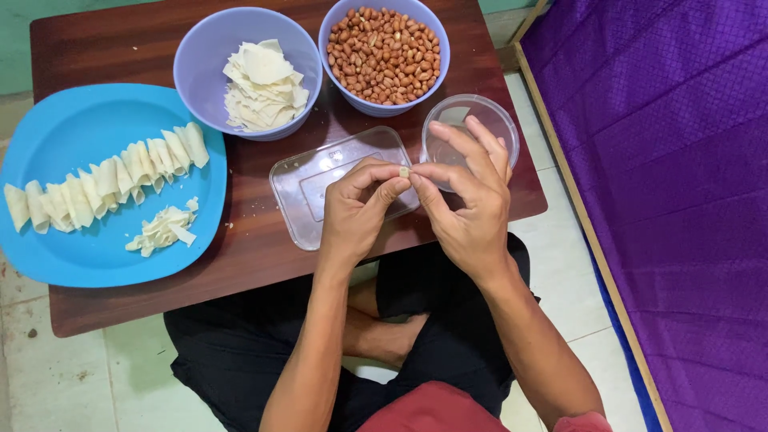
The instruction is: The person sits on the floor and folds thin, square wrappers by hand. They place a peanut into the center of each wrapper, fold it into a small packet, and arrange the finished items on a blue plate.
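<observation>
Head view shows your fingertips meeting over the near edge of the table, and between them sits a tiny rolled piece of pale dough point(404, 171). Your left hand point(360, 210) pinches it with thumb and forefinger closed on its left side; your right hand point(468, 200) closes thumb and forefinger on its right side, while the other right fingers fan up and away, likely to stay off the soft wrapper. Both hands are clamped on that one piece, held just above the table rather than resting on it, which leaves room to turn it between the tips.

Directly under your hands lies a clear rectangular plastic lid point(340, 186), flat on the wood, seemingly placed as a clean working surface. Just behind your right hand stands a small clear round container point(472, 120); whether it holds anything I cannot tell.

Farther back, within easy reach, a lavender bowl of peanuts point(384, 54) stands beside a second lavender bowl of cut dough squares point(264, 84), the two touching or nearly so. To your left, a blue plate point(80, 256) carries a row of finished dough rolls point(104, 180) laid overlapping, with a small heap of dough scraps point(164, 230) in front of them. All rests on a low brown wooden table point(264, 264).
</observation>
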